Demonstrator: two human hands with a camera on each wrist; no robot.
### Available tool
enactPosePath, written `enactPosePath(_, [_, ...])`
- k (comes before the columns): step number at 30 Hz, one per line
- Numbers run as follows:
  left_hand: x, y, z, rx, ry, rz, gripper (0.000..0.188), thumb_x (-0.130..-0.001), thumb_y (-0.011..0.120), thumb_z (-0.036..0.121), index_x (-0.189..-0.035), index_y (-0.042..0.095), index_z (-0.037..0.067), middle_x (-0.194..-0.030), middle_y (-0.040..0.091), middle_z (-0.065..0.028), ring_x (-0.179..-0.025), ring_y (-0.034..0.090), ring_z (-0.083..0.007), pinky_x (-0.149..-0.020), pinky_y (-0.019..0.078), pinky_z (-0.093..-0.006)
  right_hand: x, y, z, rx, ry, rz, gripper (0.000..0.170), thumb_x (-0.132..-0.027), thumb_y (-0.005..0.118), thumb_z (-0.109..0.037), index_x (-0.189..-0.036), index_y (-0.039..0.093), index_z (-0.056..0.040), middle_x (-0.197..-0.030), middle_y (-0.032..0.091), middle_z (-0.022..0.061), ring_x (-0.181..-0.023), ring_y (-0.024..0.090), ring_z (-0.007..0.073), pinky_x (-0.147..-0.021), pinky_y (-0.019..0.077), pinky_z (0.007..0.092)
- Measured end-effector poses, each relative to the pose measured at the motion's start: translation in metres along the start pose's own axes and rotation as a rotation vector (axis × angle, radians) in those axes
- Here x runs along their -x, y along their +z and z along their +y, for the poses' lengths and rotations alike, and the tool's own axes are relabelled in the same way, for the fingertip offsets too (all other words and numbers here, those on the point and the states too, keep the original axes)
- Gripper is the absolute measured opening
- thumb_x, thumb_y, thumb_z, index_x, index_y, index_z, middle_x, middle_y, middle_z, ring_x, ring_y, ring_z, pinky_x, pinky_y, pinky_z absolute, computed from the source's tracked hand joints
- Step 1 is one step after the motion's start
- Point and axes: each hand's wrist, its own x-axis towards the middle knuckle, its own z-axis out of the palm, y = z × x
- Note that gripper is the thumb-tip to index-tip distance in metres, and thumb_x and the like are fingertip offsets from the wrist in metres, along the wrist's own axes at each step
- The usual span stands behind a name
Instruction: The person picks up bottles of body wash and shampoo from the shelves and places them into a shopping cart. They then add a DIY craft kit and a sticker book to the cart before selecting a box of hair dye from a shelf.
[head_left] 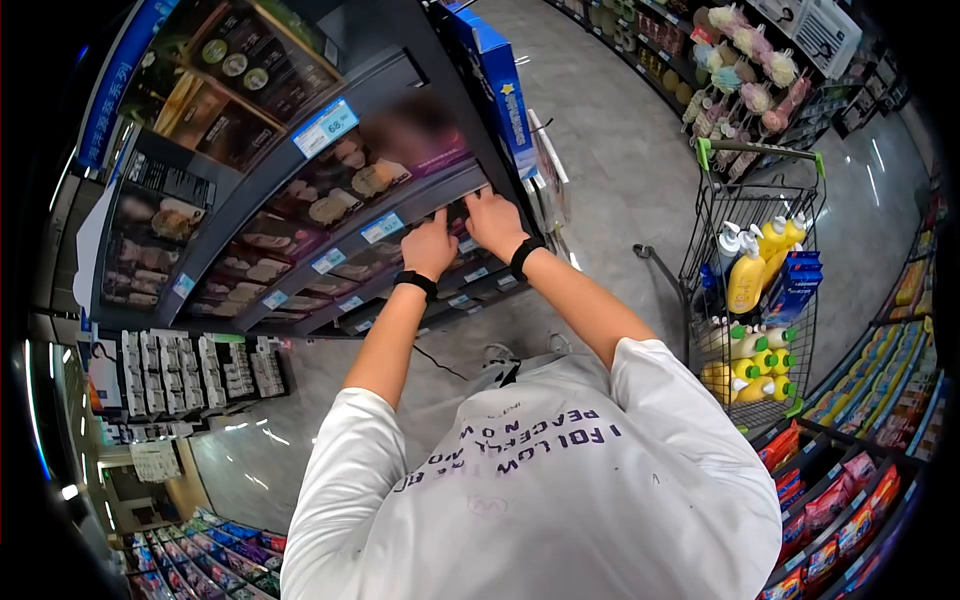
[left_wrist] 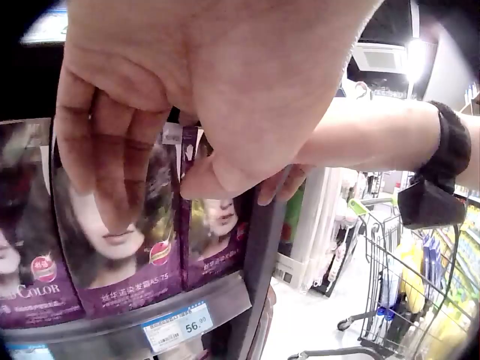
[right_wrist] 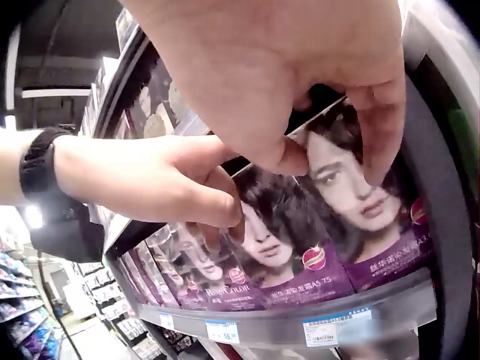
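Observation:
Both hands are at a row of purple hair dye boxes on a shelf. My left hand (head_left: 430,247) holds the hair dye box marked A5.75 (left_wrist: 124,294), its fingers down over the printed front and its thumb by the right edge. Beside it, my right hand (head_left: 495,220) grips the last hair dye box (right_wrist: 379,259) in the row, thumb at the left side, fingers over the right part of the front. The boxes stand upright side by side behind the shelf lip (right_wrist: 390,300). The hands hide the tops of both boxes.
Price tags (left_wrist: 178,327) line the shelf edge. A dark upright panel (right_wrist: 442,195) closes the shelf's right end. A shopping cart (head_left: 700,215) with yellow pump bottles (head_left: 747,280) stands on the floor to the right. More shelves (head_left: 860,500) lie behind it.

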Motion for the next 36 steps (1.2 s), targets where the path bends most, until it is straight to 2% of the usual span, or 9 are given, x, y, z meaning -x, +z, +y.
enactPosePath(7, [0.008,0.001,-0.002,0.035,-0.013,-0.003,0.070,-0.073,0.056,0.021,-0.139,0.034,0.012,-0.077,0.065,-0.0198,-0.067,0.063,-0.0388,-0.060,0.0513,-0.0496,0.016,-0.014,-0.001,0.051,-0.080,-0.018,0.062,-0.070,0.070,-0.013,-0.126,0.044,-0.0062,-0.123,0.046,0.0211,-0.081,0.063,0.0347,-0.066,0.0547,0.0414])
enactPosePath(12, [0.020,0.006,-0.003,0.079,0.035,0.030,0.081,-0.072,0.058,0.026,-0.145,0.025,0.014,-0.081,0.065,-0.0229,-0.073,0.063,-0.0405,-0.067,0.0519,-0.0492,0.009,-0.007,0.005,0.049,-0.079,0.000,0.053,-0.069,0.069,-0.015,-0.118,0.048,-0.0085,-0.112,0.052,0.0193,-0.081,0.063,0.0362,-0.067,0.0536,0.0437])
enactPosePath(16, [0.046,-0.017,-0.002,0.263,0.048,-0.116,0.088,-0.076,0.060,0.027,-0.149,0.011,0.015,-0.099,0.064,-0.0216,-0.078,0.063,-0.0392,-0.068,0.0520,-0.0478,0.040,-0.011,0.000,-0.039,-0.098,0.102,0.066,-0.070,0.066,-0.011,-0.132,0.042,-0.0117,-0.138,0.036,0.0210,-0.084,0.062,0.0368,-0.071,0.0530,0.0439])
enactPosePath(17, [0.057,-0.019,-0.003,0.287,0.072,-0.059,0.088,-0.076,0.060,0.027,-0.149,0.013,0.014,-0.093,0.065,-0.0212,-0.075,0.063,-0.0390,-0.066,0.0512,-0.0483,0.057,-0.016,-0.002,-0.087,-0.107,0.129,0.070,-0.070,0.065,-0.011,-0.136,0.040,-0.0130,-0.145,0.030,0.0209,-0.086,0.062,0.0377,-0.072,0.0529,0.0437])
enactPosePath(21, [0.098,0.001,-0.017,0.590,0.000,-0.137,0.079,-0.078,0.060,0.025,-0.147,0.023,0.013,-0.087,0.068,-0.0104,-0.079,0.064,-0.0323,-0.066,0.0505,-0.0420,0.135,-0.025,0.011,-0.229,0.121,-0.124,0.067,-0.073,0.060,-0.011,-0.137,0.041,-0.0176,-0.150,0.023,0.0175,-0.095,0.061,0.0399,-0.075,0.0523,0.0442])
enactPosePath(25, [0.150,0.072,-0.023,0.804,0.004,-0.152,0.064,-0.084,0.057,0.018,-0.142,0.032,0.008,-0.086,0.068,-0.0115,-0.078,0.067,-0.0253,-0.072,0.0508,-0.0355,0.228,0.001,0.090,-0.241,0.336,-0.044,0.052,-0.076,0.059,-0.018,-0.127,0.051,-0.0167,-0.143,0.035,0.0164,-0.111,0.054,0.0363,-0.090,0.0475,0.0424])
enactPosePath(29, [0.199,0.120,-0.020,0.995,-0.105,-0.430,0.061,-0.085,0.060,0.018,-0.141,0.038,0.007,-0.091,0.068,-0.0086,-0.078,0.065,-0.0166,-0.073,0.0498,-0.0296,0.317,-0.039,0.168,-0.116,0.569,0.010,0.040,-0.076,0.060,-0.021,-0.115,0.057,-0.0114,-0.129,0.049,0.0159,-0.113,0.050,0.0353,-0.092,0.0453,0.0424])
enactPosePath(34, [0.202,0.119,0.001,0.911,-0.176,-0.599,0.052,-0.088,0.054,0.014,-0.136,0.042,0.001,-0.092,0.066,-0.0104,-0.077,0.064,-0.0155,-0.073,0.0499,-0.0283,0.383,-0.089,0.243,0.355,1.142,0.363,0.050,-0.074,0.062,-0.020,-0.121,0.052,-0.0077,-0.138,0.040,0.0175,-0.122,0.042,0.0383,-0.094,0.0427,0.0483])
enactPosePath(36, [0.186,0.125,0.014,0.866,-0.187,-0.641,0.050,-0.087,0.054,0.013,-0.134,0.044,0.000,-0.092,0.066,-0.0111,-0.076,0.064,-0.0159,-0.072,0.0503,-0.0282,0.398,-0.095,0.284,0.368,1.287,0.307,0.053,-0.080,0.061,-0.029,-0.127,0.048,-0.0062,-0.142,0.036,0.0177,-0.125,0.040,0.0375,-0.100,0.0378,0.0484])
